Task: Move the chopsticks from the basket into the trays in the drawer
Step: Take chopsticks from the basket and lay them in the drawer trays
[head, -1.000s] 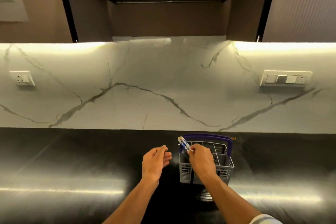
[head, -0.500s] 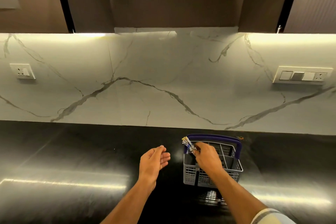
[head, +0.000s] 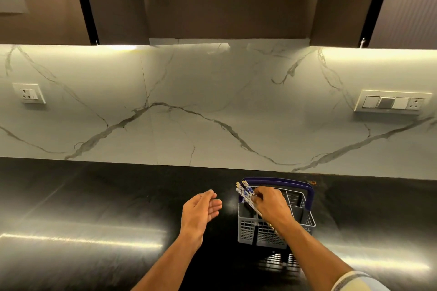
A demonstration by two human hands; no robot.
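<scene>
Gripping chopsticks (head: 244, 192) | right hand (head: 269, 205) | tips up-left, in basket (head: 274, 234)

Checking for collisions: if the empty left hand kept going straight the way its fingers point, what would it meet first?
The left hand points right, toward the grey plastic basket with a blue handle. It would probably meet that basket's near-left wall first, though depth is unclear.

Warm light shines down from under the cupboards (head: 42, 0) onto the marble wall (head: 212, 106). The dark counter (head: 82, 208) shows long bright streaks of glare. Edges bend and look soft.
</scene>
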